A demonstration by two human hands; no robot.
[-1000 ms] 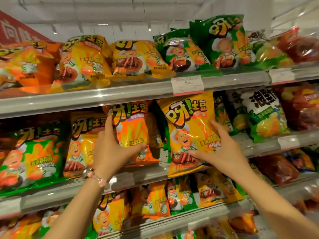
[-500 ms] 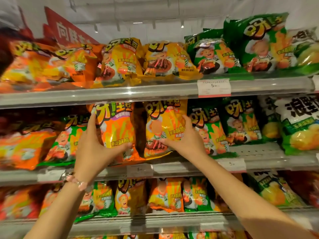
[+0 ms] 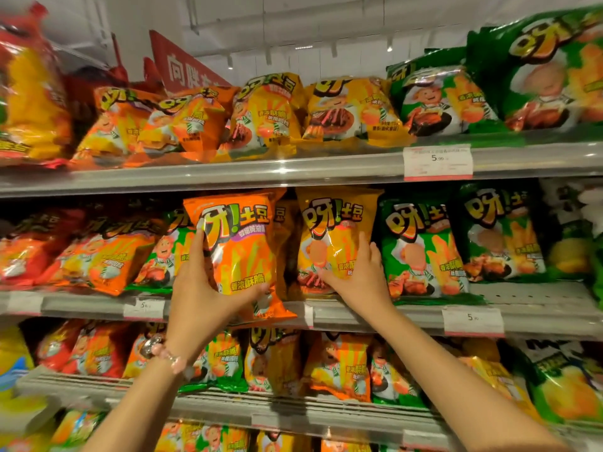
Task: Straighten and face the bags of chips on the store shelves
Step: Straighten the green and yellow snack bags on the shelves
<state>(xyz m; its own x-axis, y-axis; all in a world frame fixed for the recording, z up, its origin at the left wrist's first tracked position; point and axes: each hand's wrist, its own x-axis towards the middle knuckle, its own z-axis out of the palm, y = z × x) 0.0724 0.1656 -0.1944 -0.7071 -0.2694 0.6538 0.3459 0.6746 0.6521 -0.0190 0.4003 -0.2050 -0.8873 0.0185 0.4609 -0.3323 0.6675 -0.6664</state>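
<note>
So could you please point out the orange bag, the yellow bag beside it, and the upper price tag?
orange bag (image 3: 243, 256), head view, middle of its front.
yellow bag (image 3: 336, 223), head view, upper front below the logo.
upper price tag (image 3: 438, 162), head view, centre of the label.

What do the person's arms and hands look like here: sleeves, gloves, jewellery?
Both forearms are bare, with no sleeves in view and no gloves. The left hand has a beaded bracelet with pale pink beads and a shiny silvery piece at the wrist. The right hand shows nothing worn.

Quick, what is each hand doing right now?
Left hand: grips the orange chip bag, thumb across its front.
Right hand: fingers laid on the yellow chip bag; a grip cannot be told.
</note>
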